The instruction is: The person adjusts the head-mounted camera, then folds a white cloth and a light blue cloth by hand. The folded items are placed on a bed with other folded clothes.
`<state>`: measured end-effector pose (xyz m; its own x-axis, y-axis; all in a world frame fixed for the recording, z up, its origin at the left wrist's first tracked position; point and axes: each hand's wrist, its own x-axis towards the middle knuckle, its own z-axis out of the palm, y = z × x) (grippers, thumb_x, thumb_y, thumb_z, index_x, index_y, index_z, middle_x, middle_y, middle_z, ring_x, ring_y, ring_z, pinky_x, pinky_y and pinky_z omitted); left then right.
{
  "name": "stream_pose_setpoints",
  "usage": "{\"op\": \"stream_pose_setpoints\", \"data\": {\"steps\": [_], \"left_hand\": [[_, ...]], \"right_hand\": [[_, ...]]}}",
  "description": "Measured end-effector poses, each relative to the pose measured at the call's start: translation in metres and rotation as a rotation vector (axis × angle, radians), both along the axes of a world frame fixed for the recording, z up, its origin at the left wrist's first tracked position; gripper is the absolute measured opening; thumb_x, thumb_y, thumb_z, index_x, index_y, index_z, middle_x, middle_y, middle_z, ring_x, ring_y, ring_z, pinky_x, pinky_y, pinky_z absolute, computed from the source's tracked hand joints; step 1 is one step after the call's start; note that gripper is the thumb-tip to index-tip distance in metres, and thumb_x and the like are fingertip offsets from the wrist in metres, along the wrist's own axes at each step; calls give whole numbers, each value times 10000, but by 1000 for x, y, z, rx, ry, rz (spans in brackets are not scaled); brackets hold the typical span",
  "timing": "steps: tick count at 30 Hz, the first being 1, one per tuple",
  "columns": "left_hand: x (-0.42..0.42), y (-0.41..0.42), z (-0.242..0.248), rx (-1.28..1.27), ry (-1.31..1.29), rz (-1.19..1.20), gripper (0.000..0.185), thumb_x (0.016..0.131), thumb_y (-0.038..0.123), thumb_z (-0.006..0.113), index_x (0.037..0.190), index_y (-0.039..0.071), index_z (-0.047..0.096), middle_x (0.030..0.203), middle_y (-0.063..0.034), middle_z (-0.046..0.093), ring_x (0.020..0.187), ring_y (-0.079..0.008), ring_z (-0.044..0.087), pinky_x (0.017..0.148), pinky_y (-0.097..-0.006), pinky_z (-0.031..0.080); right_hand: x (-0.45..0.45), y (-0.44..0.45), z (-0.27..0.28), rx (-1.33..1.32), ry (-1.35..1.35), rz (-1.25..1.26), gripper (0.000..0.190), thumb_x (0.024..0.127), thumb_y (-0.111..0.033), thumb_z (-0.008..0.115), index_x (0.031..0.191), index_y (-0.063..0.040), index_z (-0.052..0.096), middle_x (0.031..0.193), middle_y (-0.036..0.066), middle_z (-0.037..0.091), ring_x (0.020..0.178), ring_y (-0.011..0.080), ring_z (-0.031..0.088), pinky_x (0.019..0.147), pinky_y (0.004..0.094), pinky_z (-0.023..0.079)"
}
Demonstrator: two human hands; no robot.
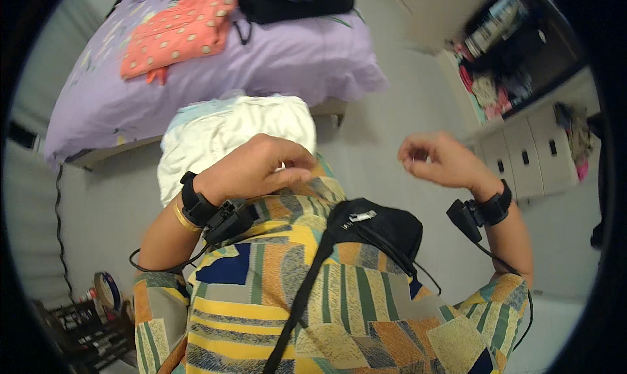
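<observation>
My left hand (267, 166) is loosely curled, thumb and fingertips a little apart, with nothing seen between them. Just beyond it bulges a bundle of white cloth (232, 131) with light blue at its far edge; the hand overlaps it in view, and what bears the cloth is hidden. Out to the right, my right hand (438, 158) hovers over the floor, fingers bent and a gap between thumb and fingertips, holding nothing. Both wrists wear black straps with small cabled devices. A black waist bag (377, 232) lies against my patterned clothing.
A bed with a purple cover (289, 65) stands ahead, bearing a folded orange dotted cloth (179, 31) and dark fabric (299, 2). At right are white drawers (521, 153) and an open compartment of clothes (490, 90). A dark rack (88, 330) holds small items at lower left.
</observation>
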<state>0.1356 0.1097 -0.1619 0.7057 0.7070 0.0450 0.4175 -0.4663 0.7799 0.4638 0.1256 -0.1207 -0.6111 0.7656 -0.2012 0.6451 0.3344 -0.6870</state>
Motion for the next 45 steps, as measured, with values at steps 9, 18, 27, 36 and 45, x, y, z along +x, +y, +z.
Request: {"op": "stream_pose_setpoints", "data": {"steps": [9,18,27,36,45], "left_hand": [[-118,-59,-27,-79,-328,751,228,899,162,635,1025,-26,666,883,-54,674,781,-96,595,715,-243,482],[-172,-133,-80,-242,-583,1166,282,902,183,637,1093,-25,636,966,-62,662,839,-113,608,771,-245,485],[-166,-120,-100,-179,-454,1216,344,878,210,663,1141,-8,617,984,-60,651,862,-117,586,767,-258,479],[-152,-130,-67,76,-241,1159,317,816,224,724,1061,39,646,1058,-97,618,947,-205,585,832,-313,465],[-97,-120,-54,379,272,770,634,728,353,782,1257,101,540,1350,-220,438,1255,-392,420,1039,-443,355]], "right_hand": [[-176,88,8,-52,415,231,157,846,-114,611,930,17,630,828,-3,613,753,61,538,690,231,458],[-215,94,-97,390,281,190,313,785,-181,656,1024,18,617,1018,176,621,942,292,609,834,372,478],[-173,108,-133,212,117,-26,607,744,-308,719,1220,35,563,1226,207,587,1111,324,576,924,383,459],[-169,118,-118,178,462,-169,240,785,-106,659,980,33,648,891,92,662,786,161,594,736,277,466],[-153,124,-142,24,327,-108,451,772,-203,684,1136,38,568,976,129,650,900,207,612,812,313,473]]}}
